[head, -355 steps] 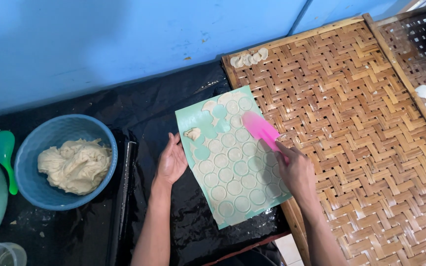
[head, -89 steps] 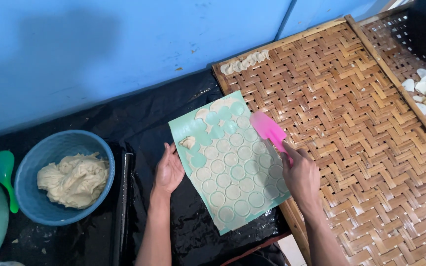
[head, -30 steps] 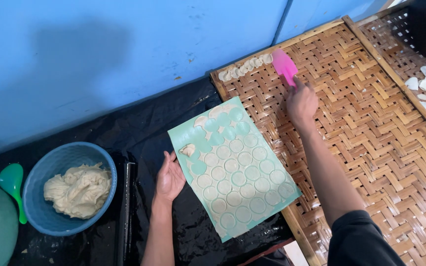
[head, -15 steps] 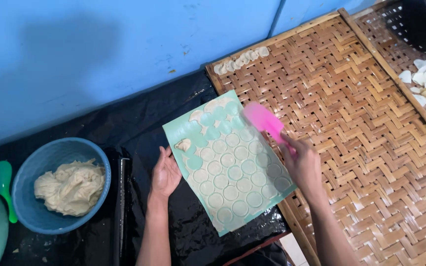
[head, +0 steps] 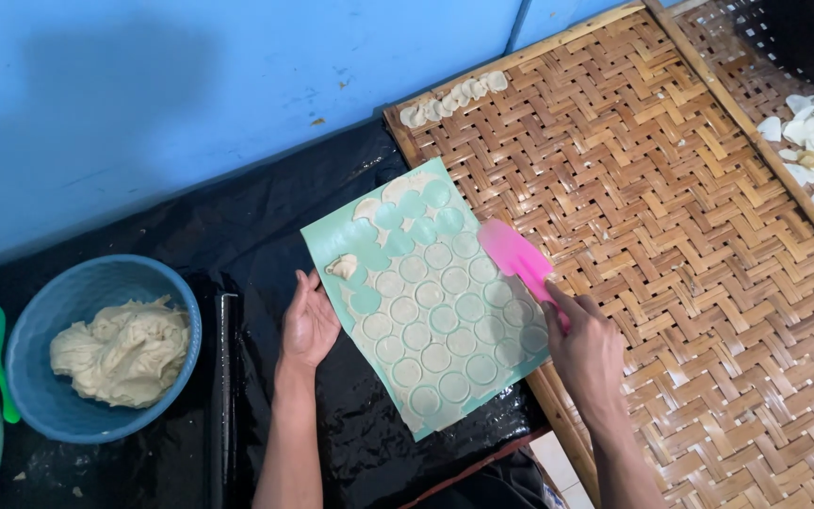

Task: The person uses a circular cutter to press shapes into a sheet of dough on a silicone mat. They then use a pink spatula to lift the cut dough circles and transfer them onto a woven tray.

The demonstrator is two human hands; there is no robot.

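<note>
My left hand (head: pixel 308 323) lies flat, fingers open, pinning the green sheet (head: pixel 426 292) at its left edge on the black table. My right hand (head: pixel 588 351) has its fingers closed round one pink scraper (head: pixel 517 259). The dough rounds look soft, thin and tearable, so slide under their edges. One blue bowl (head: pixel 96 349), one dough lump.

My left hand (head: pixel 309 322) lies flat, palm down, fingers together and pointing away from me. My right hand (head: pixel 584 347) is closed in a grip, index finger stretched forward, forearm angled inward.
</note>
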